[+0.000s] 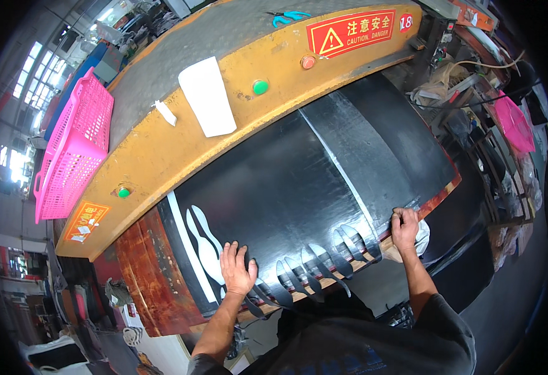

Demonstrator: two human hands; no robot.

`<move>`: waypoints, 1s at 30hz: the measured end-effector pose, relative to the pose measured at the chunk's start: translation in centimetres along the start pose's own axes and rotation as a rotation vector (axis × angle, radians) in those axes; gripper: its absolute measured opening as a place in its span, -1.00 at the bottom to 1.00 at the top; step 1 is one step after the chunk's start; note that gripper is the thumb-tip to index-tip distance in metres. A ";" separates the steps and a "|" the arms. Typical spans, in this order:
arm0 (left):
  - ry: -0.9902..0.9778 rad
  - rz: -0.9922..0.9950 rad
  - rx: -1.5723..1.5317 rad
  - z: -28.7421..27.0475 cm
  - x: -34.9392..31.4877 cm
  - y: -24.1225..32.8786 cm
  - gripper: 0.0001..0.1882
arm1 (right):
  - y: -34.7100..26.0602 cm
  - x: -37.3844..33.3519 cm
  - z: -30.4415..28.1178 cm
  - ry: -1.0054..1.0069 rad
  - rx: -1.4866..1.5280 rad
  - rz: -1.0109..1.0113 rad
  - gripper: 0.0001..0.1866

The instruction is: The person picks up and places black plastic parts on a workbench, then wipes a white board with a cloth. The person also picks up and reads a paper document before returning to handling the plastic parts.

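Observation:
A glossy black sheet [268,181] lies on a red-brown board [161,269] in front of the yellow press beam. My left hand [239,269] rests with fingers spread near the sheet's front left part, beside a curved pale cutout shape [208,256]. At the sheet's front right corner, my right hand [405,228] has its fingers curled closed on the edge. Between the hands, several curved dark strips [311,265] with gaps hang along the front edge. A pale straight strip [189,247] runs left of the cutout shape.
The yellow beam [155,150] arches across the far side, carrying green buttons [260,87], a red button [308,62] and a white paper [208,97]. Teal-handled pliers [289,17] lie on top. A pink basket [77,144] stands left; cluttered shelves [499,162] are at right.

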State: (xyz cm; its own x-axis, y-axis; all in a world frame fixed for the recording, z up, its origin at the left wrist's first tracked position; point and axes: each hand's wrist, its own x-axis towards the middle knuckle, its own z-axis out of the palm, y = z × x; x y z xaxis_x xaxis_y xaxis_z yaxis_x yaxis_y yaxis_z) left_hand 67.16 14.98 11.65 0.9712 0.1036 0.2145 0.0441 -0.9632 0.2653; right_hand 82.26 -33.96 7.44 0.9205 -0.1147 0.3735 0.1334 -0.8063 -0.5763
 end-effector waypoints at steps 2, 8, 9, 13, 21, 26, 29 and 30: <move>-0.008 -0.006 0.008 0.1 0.0 0.1 -0.48 | 0.2 0.0 0.1 0.000 0.039 0.008 -0.90; -0.024 -0.025 0.030 0.0 0.0 0.4 -0.48 | 0.6 -0.1 0.1 -0.010 0.030 -0.017 -0.90; -0.034 -0.033 0.037 0.0 0.1 0.4 -0.47 | 0.6 -0.1 0.1 -0.018 0.044 -0.007 -0.90; -0.025 -0.021 0.024 -0.1 0.1 0.4 -0.46 | 0.6 -0.1 0.1 -0.018 0.054 0.006 -0.90; -0.010 -0.025 0.015 0.1 0.0 0.2 -0.47 | 0.9 -0.1 0.4 -0.002 0.019 -0.040 -0.90; -0.003 -0.028 0.022 0.0 0.1 0.3 -0.47 | 0.7 0.2 0.2 -0.022 0.041 -0.034 -0.90; 0.004 -0.024 0.020 -0.1 0.1 0.3 -0.47 | 0.5 1.5 -0.3 -0.132 -0.031 -0.036 -0.90; 0.005 -0.023 0.023 -0.1 0.1 0.3 -0.47 | 0.5 2.0 -0.5 -0.222 -0.078 0.006 -0.87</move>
State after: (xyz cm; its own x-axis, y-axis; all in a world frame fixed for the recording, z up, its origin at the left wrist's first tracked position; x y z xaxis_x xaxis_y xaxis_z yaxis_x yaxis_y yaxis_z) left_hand 67.24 14.68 11.88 0.9686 0.1272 0.2135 0.0721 -0.9660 0.2483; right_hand 83.97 -34.87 8.30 0.9805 0.0040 0.1966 0.1071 -0.8492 -0.5171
